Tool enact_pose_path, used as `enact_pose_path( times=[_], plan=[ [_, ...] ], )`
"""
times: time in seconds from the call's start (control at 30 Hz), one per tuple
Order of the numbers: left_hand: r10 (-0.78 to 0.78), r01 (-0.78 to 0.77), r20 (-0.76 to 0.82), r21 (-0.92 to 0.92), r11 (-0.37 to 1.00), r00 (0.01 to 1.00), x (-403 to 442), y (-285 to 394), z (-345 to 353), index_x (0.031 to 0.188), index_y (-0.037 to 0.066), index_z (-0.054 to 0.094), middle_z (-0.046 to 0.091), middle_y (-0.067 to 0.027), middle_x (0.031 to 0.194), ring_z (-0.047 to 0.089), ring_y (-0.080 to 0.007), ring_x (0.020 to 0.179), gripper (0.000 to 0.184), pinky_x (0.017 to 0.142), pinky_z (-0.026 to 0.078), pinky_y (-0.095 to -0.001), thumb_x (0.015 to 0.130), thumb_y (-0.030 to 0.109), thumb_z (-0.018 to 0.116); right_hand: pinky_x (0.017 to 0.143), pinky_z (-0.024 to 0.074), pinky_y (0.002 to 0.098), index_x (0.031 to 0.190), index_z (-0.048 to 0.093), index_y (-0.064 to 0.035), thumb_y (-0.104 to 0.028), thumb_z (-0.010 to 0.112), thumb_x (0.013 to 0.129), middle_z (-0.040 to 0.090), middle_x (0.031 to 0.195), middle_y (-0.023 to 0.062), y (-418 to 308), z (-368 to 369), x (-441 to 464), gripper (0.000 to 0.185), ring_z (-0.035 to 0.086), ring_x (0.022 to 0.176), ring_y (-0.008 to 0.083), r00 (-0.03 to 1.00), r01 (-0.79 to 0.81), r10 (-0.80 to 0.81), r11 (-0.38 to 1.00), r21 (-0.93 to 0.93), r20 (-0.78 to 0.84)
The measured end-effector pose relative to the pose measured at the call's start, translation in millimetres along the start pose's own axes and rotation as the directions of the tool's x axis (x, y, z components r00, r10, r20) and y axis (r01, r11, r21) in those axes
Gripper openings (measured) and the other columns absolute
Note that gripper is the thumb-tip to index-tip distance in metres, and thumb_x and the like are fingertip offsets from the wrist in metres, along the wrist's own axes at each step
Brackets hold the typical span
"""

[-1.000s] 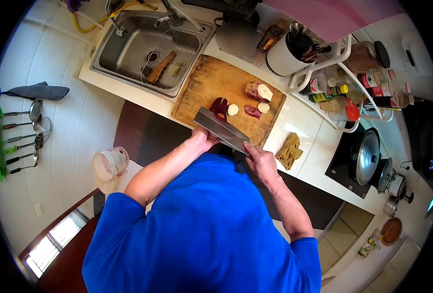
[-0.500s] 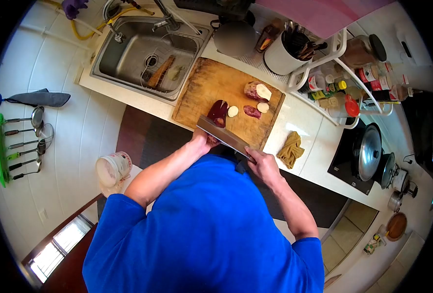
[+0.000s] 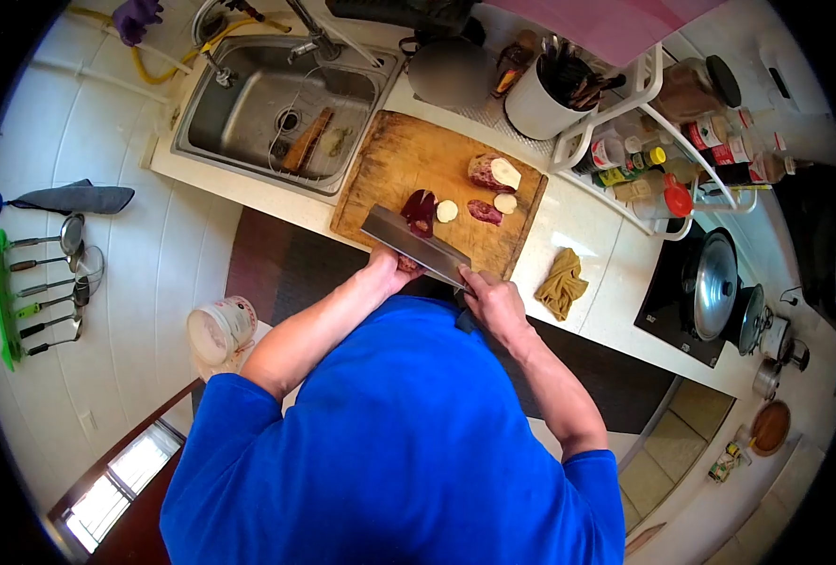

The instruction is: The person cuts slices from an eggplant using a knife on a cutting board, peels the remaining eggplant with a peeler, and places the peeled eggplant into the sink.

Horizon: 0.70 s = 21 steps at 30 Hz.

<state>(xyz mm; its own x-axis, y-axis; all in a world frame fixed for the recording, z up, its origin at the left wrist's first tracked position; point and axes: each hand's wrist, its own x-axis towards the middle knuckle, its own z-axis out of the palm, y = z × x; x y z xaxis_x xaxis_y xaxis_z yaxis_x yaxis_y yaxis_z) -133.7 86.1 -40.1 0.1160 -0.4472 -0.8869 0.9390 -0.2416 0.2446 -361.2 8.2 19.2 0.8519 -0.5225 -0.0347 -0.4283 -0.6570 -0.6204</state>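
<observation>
A broad cleaver (image 3: pixel 420 249) lies slantwise over the near edge of the wooden cutting board (image 3: pixel 408 141). Its handle is gripped by my right hand (image 3: pixel 495 301). Under the blade, my left hand (image 3: pixel 389 268) is closed round a reddish-skinned piece of sweet potato (image 3: pixel 407 265), mostly hidden by the cleaver and fingers. Just beyond the blade lie dark red peelings (image 3: pixel 420 211) and a pale round slice (image 3: pixel 447 211). Farther right on the board are a cut sweet potato (image 3: pixel 491 172) with white flesh, a red-skinned piece (image 3: pixel 485 212) and another pale slice (image 3: pixel 505 203).
A steel sink (image 3: pixel 239 113) adjoins the board's left side. Right of the board lies a brown cloth (image 3: pixel 562 283), with a lidded pan (image 3: pixel 716 284) on the hob beyond. A utensil pot (image 3: pixel 536 102) and a bottle rack (image 3: pixel 653 94) stand behind. A white bucket (image 3: pixel 220 331) sits at left.
The cleaver has shifted left and slightly up, and my right hand has moved with it. My left hand stays almost in place, holding the piece.
</observation>
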Motion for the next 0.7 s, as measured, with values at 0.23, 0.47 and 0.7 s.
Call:
enact_pose_path(
  times=[0.23,0.47,0.7],
  plan=[
    [-0.053,0.053,0.000,-0.051,0.997,0.999,-9,7,14,0.123,0.015,0.062,0.068,-0.0096,0.117,0.065,-0.0278,0.107,0.034,0.092,0.054,-0.0513,0.105,0.039,0.045,0.059,0.0559,0.0434,0.127,0.065,-0.0102,-0.014,0.072,0.085,0.063,0.082,0.0101,-1,8,2,0.043,0.068,0.068,0.0312,0.998,0.016,-0.022,0.995,-0.101,-0.060],
    [-0.094,0.094,-0.007,-0.069,0.993,0.996,8,10,6,0.124,0.014,0.061,0.066,-0.0108,0.119,0.063,-0.0281,0.110,0.034,0.092,0.053,-0.0523,0.106,0.039,0.044,0.060,0.0562,0.0434,0.130,0.063,-0.0095,-0.013,0.072,0.084,0.063,0.084,0.0103,-2,7,7,0.047,0.068,0.069,0.0324,0.998,0.000,-0.007,0.994,-0.113,-0.061],
    [-0.083,0.077,-0.082,-0.078,0.994,0.993,3,6,20,0.126,0.013,0.059,0.066,-0.0108,0.119,0.061,-0.0279,0.111,0.040,0.093,0.052,-0.0522,0.108,0.042,0.038,0.060,0.0560,0.0468,0.129,0.063,-0.0095,-0.013,0.070,0.083,0.065,0.086,0.0121,1,19,35,0.046,0.067,0.068,0.0358,0.995,0.006,-0.019,0.992,-0.123,-0.103]
  ],
)
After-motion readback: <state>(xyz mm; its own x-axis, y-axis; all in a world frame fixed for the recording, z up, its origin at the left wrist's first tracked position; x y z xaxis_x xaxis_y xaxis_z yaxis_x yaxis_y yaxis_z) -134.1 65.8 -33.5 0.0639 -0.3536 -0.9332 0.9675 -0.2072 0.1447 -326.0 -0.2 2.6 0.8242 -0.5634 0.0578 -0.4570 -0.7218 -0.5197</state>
